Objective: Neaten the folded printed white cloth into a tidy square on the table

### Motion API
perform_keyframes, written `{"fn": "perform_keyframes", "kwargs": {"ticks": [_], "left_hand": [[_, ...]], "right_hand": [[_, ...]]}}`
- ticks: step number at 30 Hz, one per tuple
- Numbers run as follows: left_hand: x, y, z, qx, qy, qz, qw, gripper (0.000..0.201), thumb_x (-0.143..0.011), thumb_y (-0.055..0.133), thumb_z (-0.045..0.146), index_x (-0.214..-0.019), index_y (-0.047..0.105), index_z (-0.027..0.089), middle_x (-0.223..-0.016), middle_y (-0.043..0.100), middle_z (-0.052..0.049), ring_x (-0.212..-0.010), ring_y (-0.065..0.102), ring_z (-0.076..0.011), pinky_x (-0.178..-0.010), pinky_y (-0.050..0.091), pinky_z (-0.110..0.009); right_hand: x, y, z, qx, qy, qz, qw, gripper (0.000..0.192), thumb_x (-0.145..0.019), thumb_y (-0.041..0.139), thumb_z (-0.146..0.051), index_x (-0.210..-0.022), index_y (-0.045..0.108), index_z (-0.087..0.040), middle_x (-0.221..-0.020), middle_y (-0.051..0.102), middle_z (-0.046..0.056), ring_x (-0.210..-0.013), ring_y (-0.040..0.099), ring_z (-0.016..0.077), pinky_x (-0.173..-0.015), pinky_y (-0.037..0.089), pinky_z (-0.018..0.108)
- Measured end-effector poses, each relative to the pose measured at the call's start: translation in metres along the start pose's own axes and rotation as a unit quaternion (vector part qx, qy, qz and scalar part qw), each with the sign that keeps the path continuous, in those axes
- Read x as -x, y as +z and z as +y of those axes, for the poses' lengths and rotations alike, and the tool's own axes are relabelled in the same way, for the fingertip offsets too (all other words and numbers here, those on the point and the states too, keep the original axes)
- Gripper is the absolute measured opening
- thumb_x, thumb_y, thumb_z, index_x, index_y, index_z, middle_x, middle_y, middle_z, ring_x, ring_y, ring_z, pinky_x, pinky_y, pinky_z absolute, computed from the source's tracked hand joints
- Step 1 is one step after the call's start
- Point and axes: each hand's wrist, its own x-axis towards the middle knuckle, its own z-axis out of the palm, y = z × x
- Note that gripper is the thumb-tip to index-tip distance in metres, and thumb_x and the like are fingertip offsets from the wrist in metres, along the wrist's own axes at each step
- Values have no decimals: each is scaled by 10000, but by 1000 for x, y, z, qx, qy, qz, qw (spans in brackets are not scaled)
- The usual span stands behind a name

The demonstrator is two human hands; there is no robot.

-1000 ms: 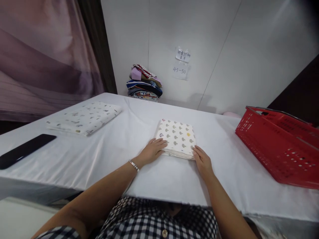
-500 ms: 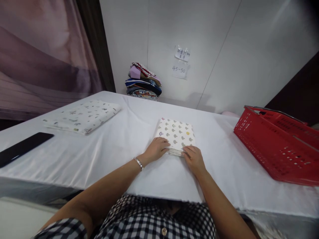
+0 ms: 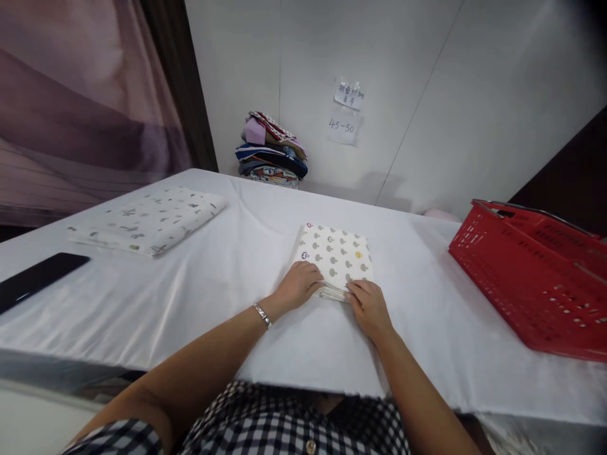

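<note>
A folded white cloth (image 3: pixel 334 253) with grey, purple and yellow mushroom-like prints lies on the white-covered table (image 3: pixel 227 297) in front of me. My left hand (image 3: pixel 300 283) grips its near left corner, fingers on top and the thumb at the layered edge. At the near right corner, my right hand (image 3: pixel 368 304) pinches the same edge in the same way. Several stacked layers show between the two hands. Farther left lies a second folded white cloth (image 3: pixel 154 218) with a scattered leaf-like print, and neither hand touches it.
On the right stands a red plastic basket (image 3: pixel 531 278) with a metal handle. A black phone-like slab (image 3: pixel 40 277) rests at the left edge. Behind the table rises a pile of folded fabrics (image 3: pixel 272 151) against the wall, near paper signs (image 3: pixel 344 126). A pinkish curtain (image 3: pixel 80 114) hangs at left.
Both hands stay on the near corners of the mushroom-print cloth, which lies almost as before. The camera view has shifted slightly.
</note>
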Motion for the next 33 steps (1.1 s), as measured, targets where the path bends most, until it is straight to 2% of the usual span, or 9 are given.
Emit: {"fn": "perform_keyframes", "kwargs": {"ticks": [4,15,21,28,33], "left_hand": [[0,0,1,0,-1,0,1000,242,-939,389,279,-852,596,186,-877,586,-32,-877,497,-177,-841,380,-337],[0,2,0,27,-19,13,999,225,-939,384,291,-822,549,192,-858,566,-26,-855,488,-173,-832,385,-326],[1,2,0,29,-20,12,999,228,-938,379,283,-830,557,192,-862,573,-34,-854,489,-177,-828,387,-328],[2,3,-4,8,28,-1,1000,227,-938,407,279,-819,576,186,-830,573,-11,-829,498,-161,-800,391,-324],[5,6,-9,2,46,14,999,150,-921,458,250,-916,599,200,-899,598,-13,-889,519,-163,-834,398,-328]], "right_hand": [[1,-1,-2,-11,-2,4,1000,294,-906,418,-288,-1093,642,-251,-1063,640,64,-1015,559,226,-929,416,412],[0,0,-4,5,7,5,1000,292,-896,420,-286,-1107,620,-262,-1066,634,62,-1016,553,231,-928,415,414],[0,3,-7,19,10,45,999,265,-893,424,-235,-1045,640,-208,-1042,618,88,-987,546,237,-885,423,404],[3,6,-4,44,-35,69,996,237,-913,385,-172,-909,622,-185,-913,612,66,-881,538,208,-800,428,391],[4,6,-3,43,-52,65,996,226,-920,383,-177,-899,608,-171,-911,605,71,-884,524,203,-786,428,382]]}}
